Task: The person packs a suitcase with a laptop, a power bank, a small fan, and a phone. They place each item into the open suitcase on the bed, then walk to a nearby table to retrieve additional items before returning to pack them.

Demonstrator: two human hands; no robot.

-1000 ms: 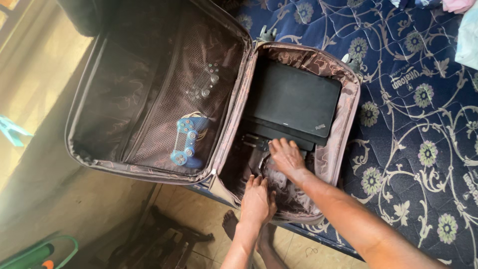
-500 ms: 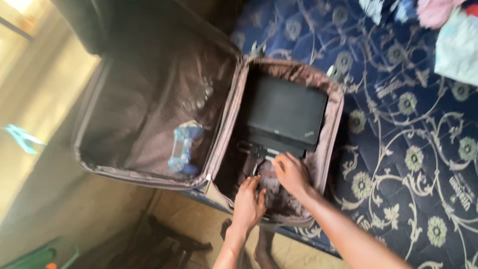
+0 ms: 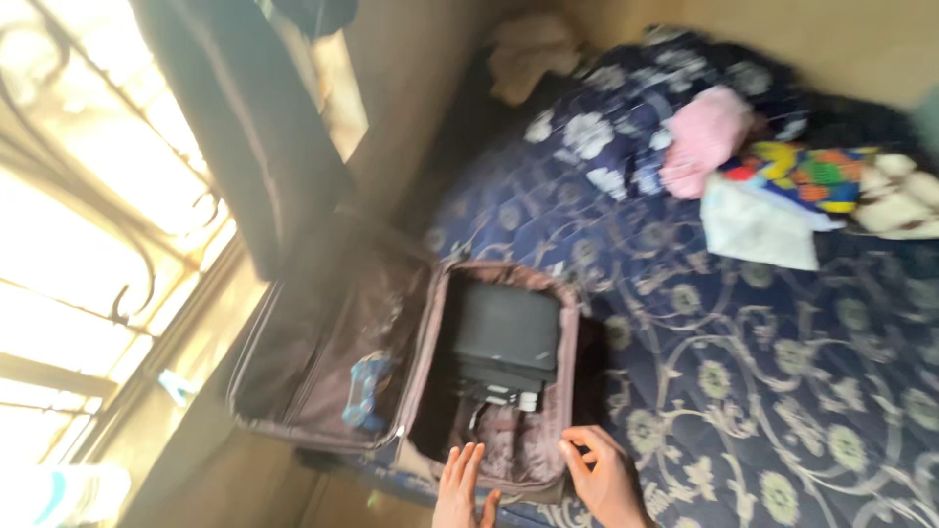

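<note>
We see an open suitcase (image 3: 411,362) lying on a blue flowered mattress (image 3: 743,372), its lid (image 3: 323,332) folded out toward the window side. The left hand (image 3: 462,484) rests on the near rim of the suitcase, fingers spread flat and grasping nothing. The right hand (image 3: 606,474) sits at the near right corner of the case, fingers curled loosely against the rim; we cannot tell whether it grips the edge. Inside the main compartment lies a black flat box (image 3: 504,328), filling the far half, with small dark and white items just below it, too blurred to identify. A blue controller (image 3: 367,391) lies in the mesh pocket of the lid. Well apart, at the far end of the mattress, we see a heap of clothes (image 3: 773,186): pink, white and multicoloured pieces. A dark curtain (image 3: 254,127) hangs beside the bright window (image 3: 88,225).
</note>
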